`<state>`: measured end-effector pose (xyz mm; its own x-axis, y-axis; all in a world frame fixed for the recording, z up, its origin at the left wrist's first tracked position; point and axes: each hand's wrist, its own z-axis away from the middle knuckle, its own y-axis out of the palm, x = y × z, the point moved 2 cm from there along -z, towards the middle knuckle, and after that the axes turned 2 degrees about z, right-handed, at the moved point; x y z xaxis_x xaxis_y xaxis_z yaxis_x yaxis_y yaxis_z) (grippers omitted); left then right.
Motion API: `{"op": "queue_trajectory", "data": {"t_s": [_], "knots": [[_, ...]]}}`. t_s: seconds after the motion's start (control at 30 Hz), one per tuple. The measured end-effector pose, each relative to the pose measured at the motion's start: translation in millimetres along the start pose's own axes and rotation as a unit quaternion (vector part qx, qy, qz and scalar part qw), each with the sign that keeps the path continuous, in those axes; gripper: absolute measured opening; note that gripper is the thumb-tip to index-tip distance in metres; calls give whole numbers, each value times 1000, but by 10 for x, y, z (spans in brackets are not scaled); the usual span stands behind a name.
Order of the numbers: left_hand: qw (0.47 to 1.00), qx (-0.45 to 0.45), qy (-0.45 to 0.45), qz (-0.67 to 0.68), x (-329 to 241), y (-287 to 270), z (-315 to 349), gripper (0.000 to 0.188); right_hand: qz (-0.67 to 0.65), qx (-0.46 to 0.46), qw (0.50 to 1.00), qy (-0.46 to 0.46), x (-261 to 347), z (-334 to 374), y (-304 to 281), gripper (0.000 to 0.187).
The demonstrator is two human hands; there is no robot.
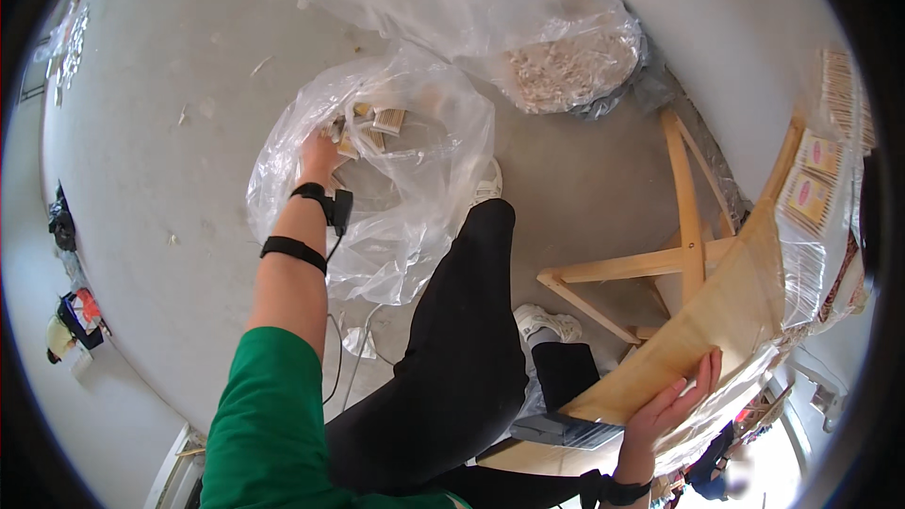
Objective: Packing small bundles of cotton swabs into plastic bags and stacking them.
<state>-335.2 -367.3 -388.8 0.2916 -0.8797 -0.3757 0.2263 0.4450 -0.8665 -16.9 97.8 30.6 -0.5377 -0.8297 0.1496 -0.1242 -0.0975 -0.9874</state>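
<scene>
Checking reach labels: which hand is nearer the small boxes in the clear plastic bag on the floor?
Left. The left hand is inside the clear plastic bag, touching the small boxes. The right hand is far off, gripping the wooden table edge.

Left hand's fingers (319, 146) hidden inside clear plastic bag (415, 198).
</scene>
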Motion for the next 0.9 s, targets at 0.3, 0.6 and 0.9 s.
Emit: {"op": "queue_trajectory", "data": {"t_s": [0.3,0.6,0.9], "knots": [[835,20,-5,-551,-59,-1027,-59,57,77,11,997,-1,17,-12,-61,42],[835,175,262,-450,316,-777,43,21,92,12,995,-19,-13,8,-21,41],[681,447,-97,-572,1149,-693,814,32,100,12,995,-16,-80,13,-49,41]]}}
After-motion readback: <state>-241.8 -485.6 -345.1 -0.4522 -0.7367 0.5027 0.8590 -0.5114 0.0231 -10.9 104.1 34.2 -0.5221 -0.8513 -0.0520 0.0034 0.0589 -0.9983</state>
